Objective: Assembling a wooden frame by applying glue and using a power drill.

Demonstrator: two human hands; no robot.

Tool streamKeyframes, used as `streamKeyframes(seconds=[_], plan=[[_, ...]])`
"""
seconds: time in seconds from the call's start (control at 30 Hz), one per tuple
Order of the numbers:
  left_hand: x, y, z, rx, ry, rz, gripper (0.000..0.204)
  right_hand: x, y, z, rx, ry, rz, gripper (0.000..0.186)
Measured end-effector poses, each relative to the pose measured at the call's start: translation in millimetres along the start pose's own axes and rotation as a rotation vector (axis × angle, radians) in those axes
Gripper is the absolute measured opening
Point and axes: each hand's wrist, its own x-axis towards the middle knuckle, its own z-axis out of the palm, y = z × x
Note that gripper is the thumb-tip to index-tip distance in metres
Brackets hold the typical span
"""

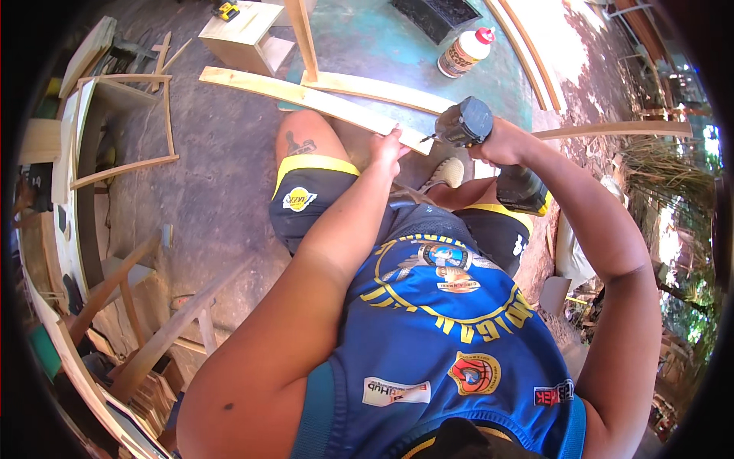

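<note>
My left hand (388,150) is closed round a long pale wooden board (329,105) close to its right end. The board slants from the upper left down toward my lap, over my bent leg. In my right hand (498,144) is a dark cordless drill (465,122), gripped by its handle, with the battery end hanging below my wrist. The drill's bit points left at the board's end; whether it touches the wood I cannot tell. Behind this board lies a second wooden strip (382,90), partly covered. An upright wooden piece (301,38) rises from near that strip's left end.
A white glue bottle with a red cap (466,52) stands beyond the drill on a green surface (359,46). A black box (437,17) lies behind it. At upper left, a yellow tool (226,11) rests on a wooden box (238,37). Wooden frames (126,180) stand along the left.
</note>
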Motion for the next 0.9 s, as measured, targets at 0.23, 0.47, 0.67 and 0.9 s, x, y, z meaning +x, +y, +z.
streamKeyframes(seconds=[0.23,0.47,0.67,0.9], plan=[[3.3,-1.3,-6.3,0.004,-0.005,0.001,0.025,-1.6,-4.6,2.7,-0.076,0.013,0.03,0.032],[2.9,-3.7,-2.5,-0.023,-0.024,0.009,0.025,7.0,12.3,14.0,0.047,-0.001,0.007,0.029],[3.3,-2.4,-4.8,-0.014,-0.02,0.012,0.025,6.9,10.1,17.0,-0.029,0.099,-0.072,0.031],[1.2,-3.4,-1.1,-0.02,-0.019,0.017,0.024,11.9,20.4,21.6,0.031,0.052,-0.059,0.035]])
